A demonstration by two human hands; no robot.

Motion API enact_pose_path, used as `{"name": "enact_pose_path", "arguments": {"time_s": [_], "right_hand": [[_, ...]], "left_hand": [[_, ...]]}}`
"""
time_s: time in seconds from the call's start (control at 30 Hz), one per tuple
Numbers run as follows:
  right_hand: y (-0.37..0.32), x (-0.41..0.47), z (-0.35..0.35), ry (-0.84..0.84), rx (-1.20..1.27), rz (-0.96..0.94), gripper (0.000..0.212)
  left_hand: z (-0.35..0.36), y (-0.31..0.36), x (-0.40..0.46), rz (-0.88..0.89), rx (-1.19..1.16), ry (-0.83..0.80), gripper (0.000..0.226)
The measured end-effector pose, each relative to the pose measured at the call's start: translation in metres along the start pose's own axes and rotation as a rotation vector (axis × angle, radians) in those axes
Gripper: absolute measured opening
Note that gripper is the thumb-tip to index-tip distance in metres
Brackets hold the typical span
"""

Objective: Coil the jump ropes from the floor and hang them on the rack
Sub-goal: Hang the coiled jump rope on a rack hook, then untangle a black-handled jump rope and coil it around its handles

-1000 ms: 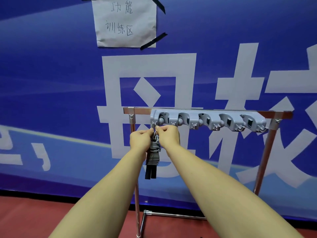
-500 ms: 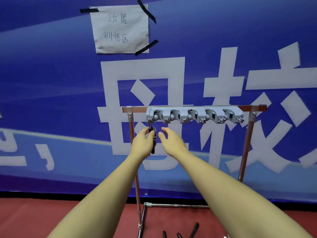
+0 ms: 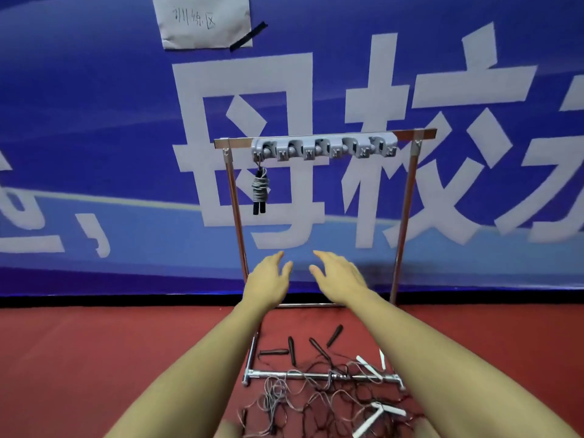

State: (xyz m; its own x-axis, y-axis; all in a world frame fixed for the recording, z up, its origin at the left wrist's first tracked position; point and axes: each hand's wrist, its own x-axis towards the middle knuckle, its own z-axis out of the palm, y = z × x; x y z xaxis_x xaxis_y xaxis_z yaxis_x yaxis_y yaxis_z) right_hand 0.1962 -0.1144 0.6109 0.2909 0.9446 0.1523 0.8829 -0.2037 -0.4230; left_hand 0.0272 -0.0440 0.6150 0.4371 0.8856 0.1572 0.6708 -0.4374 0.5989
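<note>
A coiled jump rope (image 3: 260, 188) is hung from the leftmost hook of the grey holder strip (image 3: 325, 147) on the rack (image 3: 407, 216), its two black handles pointing down, just beside the rack's left post. The other hooks to its right are seen bare.

Below, on the red floor (image 3: 94, 358), the remaining ropes (image 3: 319, 396) are spread in one loose tangle across the rack's lower front bar (image 3: 316, 375), with black handles at the left and middle and white handles at the right.

The likely trouble lies there: the cords are crossed over each other and over the bar, so if one handle is lifted alone, several ropes may be dragged up together, or a loop may be caught on the bar and the light rack pulled or tipped. The hung coil could also be knocked off its hook if the post is jolted.

The left hand (image 3: 268, 281) is held out in front of the rack, fingers loosely spread and pointing forward, nothing grasped. The right hand (image 3: 339, 276) is held just beside it in the same way, palm turned inward, fingers relaxed and empty. Both forearms are stretched forward above the tangle.
</note>
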Motion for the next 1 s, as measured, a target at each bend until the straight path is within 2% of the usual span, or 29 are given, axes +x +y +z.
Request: {"name": "enact_pose_path", "arguments": {"time_s": [0.23, 0.4, 0.67, 0.9, 1.0], "right_hand": [[0.064, -0.055, 0.092, -0.125, 0.022, 0.098, 0.056], [0.123, -0.056, 0.17, -0.301, 0.043, 0.218, 0.055], [0.204, 0.01, 0.305, -0.489, 0.058, 0.307, 0.052], [0.253, 0.083, 0.429, -0.575, 0.087, 0.293, 0.052], [0.277, 0.108, 0.479, -0.596, 0.065, 0.27, 0.053]], "left_hand": [[0.108, -0.053, -0.053, -0.076, 0.049, -0.166, 0.056], [0.184, -0.102, -0.047, -0.179, 0.057, -0.306, 0.056], [0.32, -0.21, 0.015, -0.426, 0.055, -0.478, 0.06], [0.425, -0.302, 0.08, -0.488, 0.086, -0.533, 0.058], [0.461, -0.336, 0.103, -0.462, 0.128, -0.529, 0.056]]}}
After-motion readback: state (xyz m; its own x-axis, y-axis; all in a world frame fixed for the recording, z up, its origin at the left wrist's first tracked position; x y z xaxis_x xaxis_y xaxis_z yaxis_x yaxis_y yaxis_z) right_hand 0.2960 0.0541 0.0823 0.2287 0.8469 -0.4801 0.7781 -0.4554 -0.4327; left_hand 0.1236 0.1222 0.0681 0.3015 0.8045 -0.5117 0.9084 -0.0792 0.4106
